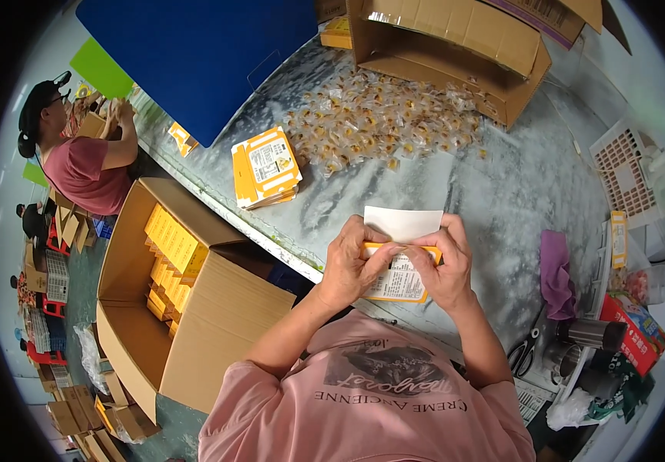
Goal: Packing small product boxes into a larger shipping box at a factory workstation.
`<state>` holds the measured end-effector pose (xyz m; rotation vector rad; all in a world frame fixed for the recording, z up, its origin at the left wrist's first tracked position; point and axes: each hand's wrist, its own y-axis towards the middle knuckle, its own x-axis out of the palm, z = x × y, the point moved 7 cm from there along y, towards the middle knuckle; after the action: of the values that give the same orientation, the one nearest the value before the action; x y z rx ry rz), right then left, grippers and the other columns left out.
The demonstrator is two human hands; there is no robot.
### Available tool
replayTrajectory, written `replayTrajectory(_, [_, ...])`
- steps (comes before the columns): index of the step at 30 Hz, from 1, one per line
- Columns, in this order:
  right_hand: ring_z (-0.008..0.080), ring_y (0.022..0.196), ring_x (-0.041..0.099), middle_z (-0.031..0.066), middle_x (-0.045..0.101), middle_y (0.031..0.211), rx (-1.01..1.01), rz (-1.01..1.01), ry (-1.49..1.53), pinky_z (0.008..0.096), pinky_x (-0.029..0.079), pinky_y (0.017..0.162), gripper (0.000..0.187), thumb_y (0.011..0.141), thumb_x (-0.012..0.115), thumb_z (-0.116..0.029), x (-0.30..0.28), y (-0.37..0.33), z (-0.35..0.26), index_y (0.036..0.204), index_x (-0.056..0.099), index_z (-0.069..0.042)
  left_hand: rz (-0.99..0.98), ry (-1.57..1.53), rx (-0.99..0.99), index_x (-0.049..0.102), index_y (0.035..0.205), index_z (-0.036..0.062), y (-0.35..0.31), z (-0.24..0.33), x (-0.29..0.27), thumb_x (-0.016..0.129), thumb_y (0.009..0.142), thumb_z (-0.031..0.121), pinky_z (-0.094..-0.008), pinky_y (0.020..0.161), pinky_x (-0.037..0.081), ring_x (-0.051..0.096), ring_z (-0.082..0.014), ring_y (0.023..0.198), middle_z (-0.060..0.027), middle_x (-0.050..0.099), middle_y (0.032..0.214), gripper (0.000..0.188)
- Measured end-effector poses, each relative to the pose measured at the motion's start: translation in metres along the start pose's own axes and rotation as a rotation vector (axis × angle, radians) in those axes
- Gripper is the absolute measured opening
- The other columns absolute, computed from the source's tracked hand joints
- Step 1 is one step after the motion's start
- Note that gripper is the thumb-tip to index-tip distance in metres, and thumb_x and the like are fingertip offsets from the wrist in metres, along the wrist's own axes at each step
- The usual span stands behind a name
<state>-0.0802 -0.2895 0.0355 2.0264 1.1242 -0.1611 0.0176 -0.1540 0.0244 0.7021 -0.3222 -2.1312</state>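
Between my two hands is a small yellow-and-white carton (398,285), held above the table close to my body. Its white flap stands up at the far side. My left hand (350,263) grips the carton's left side and my right hand (449,263) its right side, both thumbs pressed together along the folded yellow edge. Whether anything is inside the carton cannot be seen. A stack of flat yellow-and-white cartons (269,168) lies to the far left of my hands. Beyond them spreads a pile of small clear-wrapped pieces (386,119).
An open cardboard box (455,65) lies behind the pile. At left, a large box (217,323) holds several yellow cartons (174,242). A blue board (194,61) reaches over the table's left. Purple cloth (556,273) and scissors (523,353) are at right. Another person (90,165) works far left.
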Motion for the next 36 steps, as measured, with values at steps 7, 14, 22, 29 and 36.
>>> replayTrajectory(7, [0.0281, 0.086, 0.059, 0.0156, 0.052, 0.101, -0.013, -0.016, 0.02, 0.0355, 0.049, 0.07, 0.024, 0.085, 0.075, -0.021, 0.007, -0.002, -0.006, 0.09, 0.063, -0.001, 0.027, -0.028, -0.024, 0.058, 0.094, 0.0021, -0.013, -0.006, -0.007, 0.079, 0.082, 0.019, -0.0334, 0.06, 0.049, 0.06, -0.0227, 0.072, -0.0108, 0.057, 0.086, 0.029])
replayTrajectory(14, [0.0277, 0.09, 0.06, 0.0165, 0.057, 0.103, -0.098, 0.079, 0.036, 0.0331, 0.051, 0.071, 0.022, 0.083, 0.077, -0.021, 0.001, 0.001, -0.037, 0.091, 0.065, -0.004, 0.059, -0.048, 0.136, 0.057, 0.098, 0.0044, -0.019, 0.016, -0.029, 0.08, 0.08, 0.02, -0.0338, 0.064, 0.047, 0.056, -0.0262, 0.074, -0.0108, 0.055, 0.087, 0.034])
replayTrajectory(22, [0.024, 0.108, 0.054, 0.0201, 0.047, 0.13, -0.02, 0.17, 0.401, 0.0354, 0.046, 0.091, 0.055, 0.095, 0.063, -0.032, 0.026, -0.015, -0.042, 0.131, 0.04, 0.004, 0.161, -0.247, 0.225, 0.044, 0.122, 0.0023, -0.041, 0.018, -0.043, 0.077, 0.085, 0.02, -0.0329, 0.078, 0.045, 0.053, -0.0201, 0.088, -0.013, 0.056, 0.109, 0.052])
replayTrajectory(29, [0.0212, 0.111, 0.053, 0.0159, 0.051, 0.126, 0.326, -0.1, 0.442, 0.0351, 0.042, 0.097, 0.056, 0.1, 0.05, -0.034, 0.081, -0.031, -0.019, 0.139, 0.035, 0.003, 0.312, -0.22, 0.003, 0.016, 0.148, -0.0024, -0.062, -0.007, -0.062, 0.061, 0.092, 0.003, -0.0368, 0.105, 0.036, 0.048, -0.0272, 0.118, -0.0192, 0.043, 0.131, 0.072])
replayTrajectory(36, [0.0147, 0.094, 0.058, 0.007, 0.059, 0.106, 0.153, -0.135, 0.357, 0.0287, 0.046, 0.084, 0.041, 0.103, 0.047, -0.031, 0.129, -0.013, -0.048, 0.127, 0.047, 0.002, 0.418, -0.311, -0.111, 0.007, 0.152, -0.0002, -0.074, -0.014, -0.117, 0.055, 0.098, 0.009, -0.0391, 0.102, 0.039, 0.05, -0.0271, 0.113, -0.0214, 0.042, 0.132, 0.073])
